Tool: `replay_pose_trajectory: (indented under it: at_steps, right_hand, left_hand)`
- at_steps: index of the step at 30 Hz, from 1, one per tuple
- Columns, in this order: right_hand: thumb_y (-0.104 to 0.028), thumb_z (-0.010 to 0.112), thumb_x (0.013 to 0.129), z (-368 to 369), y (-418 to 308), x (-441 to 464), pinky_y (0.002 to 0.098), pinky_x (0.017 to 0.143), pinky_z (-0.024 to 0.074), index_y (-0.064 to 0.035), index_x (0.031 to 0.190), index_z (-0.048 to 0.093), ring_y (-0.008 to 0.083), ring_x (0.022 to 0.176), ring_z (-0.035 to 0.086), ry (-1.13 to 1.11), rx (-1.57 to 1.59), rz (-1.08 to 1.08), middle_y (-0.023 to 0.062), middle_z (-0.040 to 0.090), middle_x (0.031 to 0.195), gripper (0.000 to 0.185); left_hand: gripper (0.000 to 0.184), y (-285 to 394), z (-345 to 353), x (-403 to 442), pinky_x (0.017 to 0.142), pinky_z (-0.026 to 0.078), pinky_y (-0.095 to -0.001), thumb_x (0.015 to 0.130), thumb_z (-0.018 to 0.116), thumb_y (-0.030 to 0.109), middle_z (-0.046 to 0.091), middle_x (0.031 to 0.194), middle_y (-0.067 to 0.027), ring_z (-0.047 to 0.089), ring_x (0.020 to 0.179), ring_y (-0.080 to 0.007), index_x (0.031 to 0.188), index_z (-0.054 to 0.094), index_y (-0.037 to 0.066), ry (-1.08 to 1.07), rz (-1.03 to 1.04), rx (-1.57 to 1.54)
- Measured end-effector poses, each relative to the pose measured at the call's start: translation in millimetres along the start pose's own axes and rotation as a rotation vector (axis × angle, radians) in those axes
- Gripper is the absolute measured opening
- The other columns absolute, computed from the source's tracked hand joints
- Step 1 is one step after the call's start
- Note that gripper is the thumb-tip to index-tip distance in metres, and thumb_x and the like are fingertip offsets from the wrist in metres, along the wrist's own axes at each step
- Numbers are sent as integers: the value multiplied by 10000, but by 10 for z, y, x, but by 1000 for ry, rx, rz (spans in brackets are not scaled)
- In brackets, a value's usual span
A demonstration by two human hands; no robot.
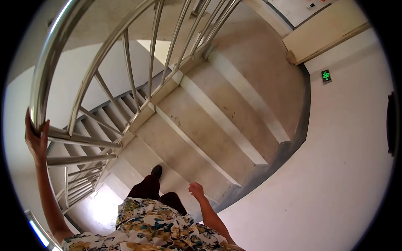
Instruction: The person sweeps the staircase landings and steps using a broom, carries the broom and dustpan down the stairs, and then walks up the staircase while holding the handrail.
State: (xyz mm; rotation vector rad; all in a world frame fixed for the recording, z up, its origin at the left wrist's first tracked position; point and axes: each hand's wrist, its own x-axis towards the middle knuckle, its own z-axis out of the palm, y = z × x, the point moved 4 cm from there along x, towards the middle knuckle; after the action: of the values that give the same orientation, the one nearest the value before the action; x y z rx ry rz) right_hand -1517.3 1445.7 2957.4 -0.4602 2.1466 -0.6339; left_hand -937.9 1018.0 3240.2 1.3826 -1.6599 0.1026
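Note:
My left hand (37,140) is wrapped around the thick, shiny metal handrail (44,71) at the left side of the staircase. Out in front of my body on the other side, my right hand (195,189) hangs free over the concrete steps (192,134), with its fingers loosely bent and nothing visible in it. One dark shoe (156,171) rests on a step between the two hands. Dark trousers and a flowered top (155,228) show at the bottom of the view.
Metal balusters (130,71) line the left side, with another flight of stairs (100,125) beyond them. A landing (259,50) lies past the steps. On the right is a white wall (335,167) with a green lit exit sign (326,76). A cream door (326,31) stands near the landing.

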Motion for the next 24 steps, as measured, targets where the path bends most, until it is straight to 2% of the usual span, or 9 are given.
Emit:
replay_pose_trajectory:
  at_steps: [1,2,8,10,13,14,15,18,24]
  right_hand:
    - [-177,558,826,-138,-218,-83,256,501,487,-47,979,603,134,616,618,25,3,-6,67,640,759,206]
    - [-177,558,826,-225,-365,-177,256,501,487,-47,979,603,134,616,618,30,7,-18,67,640,759,206]
    - [-305,569,830,-669,-774,-747,267,503,497,-51,939,613,134,633,623,24,-176,40,69,642,764,280]
    - [-302,547,839,-775,-788,-921,280,489,501,-42,931,611,167,623,626,0,-35,111,89,642,768,283]
    - [-205,513,857,-937,-879,-1059,288,477,500,-42,941,614,177,589,615,66,85,164,93,638,755,209]
    - [-172,503,860,-1010,-902,-1009,290,477,499,-44,940,616,176,580,612,74,70,165,93,636,749,189]
    - [-172,503,860,-1092,-912,-1013,290,477,499,-44,940,616,176,580,612,67,75,159,93,636,749,189]
    - [-141,526,841,-1427,-1022,-874,310,483,511,-58,901,653,185,599,629,50,60,211,98,649,754,163]
    - [-157,548,811,-2174,-1661,-170,313,514,521,-55,847,679,182,612,633,47,-218,-53,96,653,756,170]
  left_hand:
    - [633,79,-66,92,790,489,-303,787,678,147,569,1167,-167,619,932,-195,1339,384,48,19,36,8]
    - [647,-40,-101,104,915,431,-351,754,698,137,527,1237,-171,541,1100,-281,1320,402,34,-62,-186,-106]
    - [702,266,-609,667,901,437,-404,745,663,132,492,1269,-186,530,1094,-374,1359,331,60,-94,-81,-76]
    - [738,409,-805,835,890,444,-411,734,650,135,444,1329,-156,525,1092,-392,1375,289,66,-105,-38,-98]
    - [773,429,-878,921,913,435,-406,780,626,312,296,1421,-181,502,1134,-371,1397,231,64,-89,27,-236]
    - [816,627,-917,1028,994,351,-438,790,598,407,251,1434,-201,400,1232,-353,1406,200,47,-102,69,-212]
    - [816,798,-967,1114,994,351,-438,790,598,407,251,1434,-201,400,1232,-353,1406,200,47,-97,75,-205]
    - [839,1523,-1066,1402,1053,219,-494,779,581,492,254,1420,-211,275,1299,-360,1394,239,35,44,134,-127]
    - [617,3521,-694,2869,1029,285,-479,807,602,318,403,1327,-176,360,1248,-356,1326,390,61,68,479,-19]
